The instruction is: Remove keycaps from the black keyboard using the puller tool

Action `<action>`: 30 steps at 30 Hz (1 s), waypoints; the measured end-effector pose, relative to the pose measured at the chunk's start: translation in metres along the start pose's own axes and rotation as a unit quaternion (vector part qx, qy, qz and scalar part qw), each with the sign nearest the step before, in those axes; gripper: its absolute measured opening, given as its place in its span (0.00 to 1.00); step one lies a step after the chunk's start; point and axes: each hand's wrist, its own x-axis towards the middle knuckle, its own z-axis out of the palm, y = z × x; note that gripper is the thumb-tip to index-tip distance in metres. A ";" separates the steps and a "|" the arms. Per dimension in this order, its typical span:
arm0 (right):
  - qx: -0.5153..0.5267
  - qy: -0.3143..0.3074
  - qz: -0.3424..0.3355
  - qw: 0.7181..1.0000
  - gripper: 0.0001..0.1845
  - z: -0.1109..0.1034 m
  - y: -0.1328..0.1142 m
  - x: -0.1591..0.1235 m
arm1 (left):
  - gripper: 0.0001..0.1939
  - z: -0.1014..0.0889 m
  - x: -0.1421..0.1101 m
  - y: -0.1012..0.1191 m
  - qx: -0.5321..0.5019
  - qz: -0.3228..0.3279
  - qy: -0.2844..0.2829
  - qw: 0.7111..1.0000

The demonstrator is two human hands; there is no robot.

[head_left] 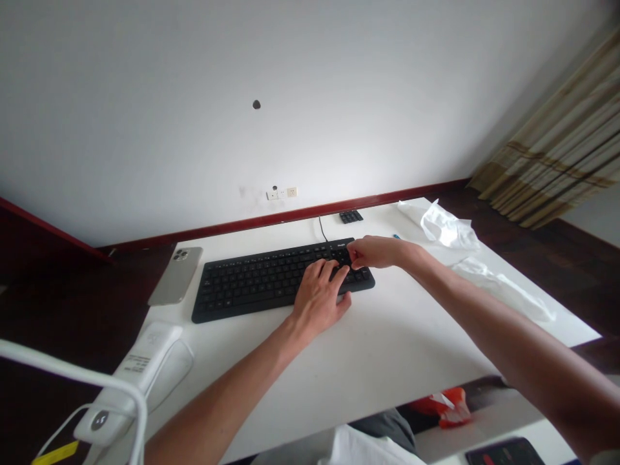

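Observation:
A black keyboard (256,284) lies across the white table, its cable leading off the far edge. My left hand (317,290) rests on the keyboard's right part, palm down, fingers spread and thumb apart near the front edge. Just right of it, my right hand (372,252) is closed over the number-pad end, its fingers curled down against the keys. Whatever those fingers may pinch is hidden. Behind the keyboard sits a small block of black keys (351,216); whether they are loose keycaps is too small to tell.
On the white table (387,342), a phone (175,276) and a white power strip (130,381) lie at the left. Crumpled white plastic wrapping (445,226) lies at the right. A tiny blue item (396,236) is beyond my right wrist. A dark phone (504,452) shows at the bottom right.

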 end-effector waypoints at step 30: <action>0.051 0.490 0.005 0.870 0.09 0.051 0.062 0.046 | 0.23 -0.001 0.004 0.009 0.078 0.090 -0.053 0.991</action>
